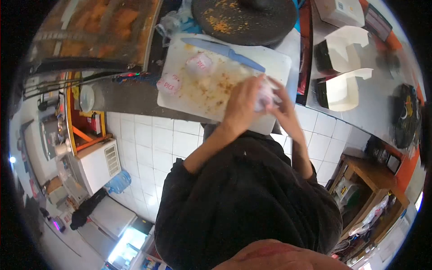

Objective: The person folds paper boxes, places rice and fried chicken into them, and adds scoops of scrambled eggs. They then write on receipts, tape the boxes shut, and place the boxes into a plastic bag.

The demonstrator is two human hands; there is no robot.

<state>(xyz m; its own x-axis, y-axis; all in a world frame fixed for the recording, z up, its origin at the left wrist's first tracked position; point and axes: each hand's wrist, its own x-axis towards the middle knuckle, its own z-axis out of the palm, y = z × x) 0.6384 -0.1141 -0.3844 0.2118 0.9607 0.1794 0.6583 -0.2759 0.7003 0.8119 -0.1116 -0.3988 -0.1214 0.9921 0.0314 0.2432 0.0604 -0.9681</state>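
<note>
A small white wrapped bundle with faint red markings is between my two hands above the right end of a white cutting board. My left hand closes on its left side, and my right hand curls around the other side, slightly blurred. On the board lie two round white bundles with red lettering, one bundle near the middle and another bundle at the left edge. Behind my hands a blue knife rests across the board. Brown crumbs are scattered beside my left hand.
A dark round slab with orange crumbs stands behind the board, beside a crumpled clear plastic bag. Open white cartons stand on the metal counter at right. A glass case with orange-brown food is at upper left.
</note>
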